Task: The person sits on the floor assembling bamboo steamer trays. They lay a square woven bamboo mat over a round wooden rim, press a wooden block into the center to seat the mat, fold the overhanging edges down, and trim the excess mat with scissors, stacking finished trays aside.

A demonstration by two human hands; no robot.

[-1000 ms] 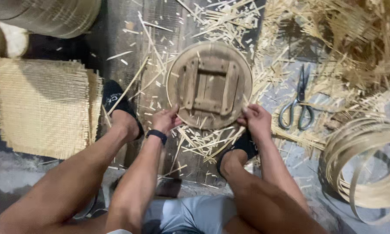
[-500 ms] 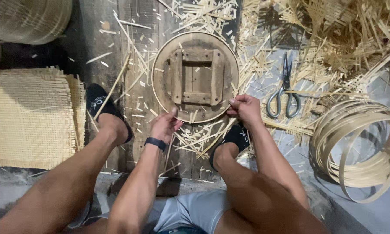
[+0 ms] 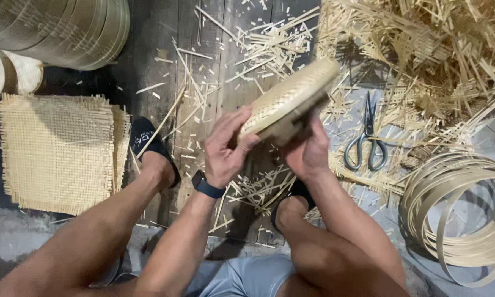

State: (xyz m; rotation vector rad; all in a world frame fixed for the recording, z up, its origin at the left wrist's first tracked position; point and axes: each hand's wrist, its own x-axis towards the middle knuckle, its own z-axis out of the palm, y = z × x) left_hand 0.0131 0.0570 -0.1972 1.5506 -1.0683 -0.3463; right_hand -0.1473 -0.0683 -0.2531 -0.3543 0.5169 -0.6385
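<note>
Woven bamboo tray (image 3: 289,98) up off floor, between your hands, tilted on edge. Long axis runs from lower left by your palms up to far right, woven face turned toward you.

Your left hand (image 3: 227,147) on near-left rim, fingers spread flat over weave, thumb underneath; wristwatch (image 3: 207,185) on that wrist.

Your right hand (image 3: 308,149) clamped under lower edge, fingers hidden behind tray.

Both hands close together, equally near.

Scissors (image 3: 367,138) just right of right hand; coiled bamboo strips (image 3: 456,214) farther right; woven mat (image 3: 58,154) well left.
</note>
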